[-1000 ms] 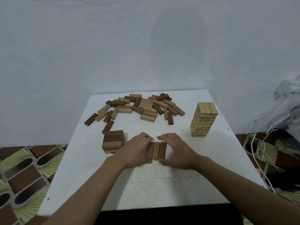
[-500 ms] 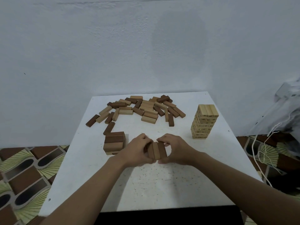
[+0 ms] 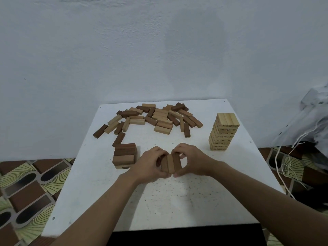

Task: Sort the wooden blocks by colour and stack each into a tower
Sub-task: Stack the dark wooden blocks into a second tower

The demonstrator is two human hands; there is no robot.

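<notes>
Change since a second ago: row of three blocks (image 3: 170, 163), then flat on the counter (image 3: 177, 201) under open palms, is now gathered and pinched up between both hands, near ends raised. Left hand (image 3: 150, 164): grip clamped on the row's left side, fingers curled over the far end. Right hand (image 3: 192, 161): grip clamped on the row's right side, thumb at the near end. Location of row: counter centre, just toward 6 o'clock of the loose pile (image 3: 156, 118). Orientation: three blocks side by side, long axes running 12 to 6 o'clock, far ends toward the pile; contact of the far ends with the counter cannot be told. Colours: mid-brown, the middle one paler. Short mixed stack (image 3: 124, 155): at 9 o'clock of the hands, near, dark layers on light. Pale tower (image 3: 223, 132): at 2 o'clock, well apart. Loose pile: mixed dark and light blocks, unsorted, at 12 o'clock. Handling note, as judgement: squeeze evenly inward so the middle block does not slip; keep the ends flush; carry level; set down square on its base, crosswise to any layer below.
</notes>
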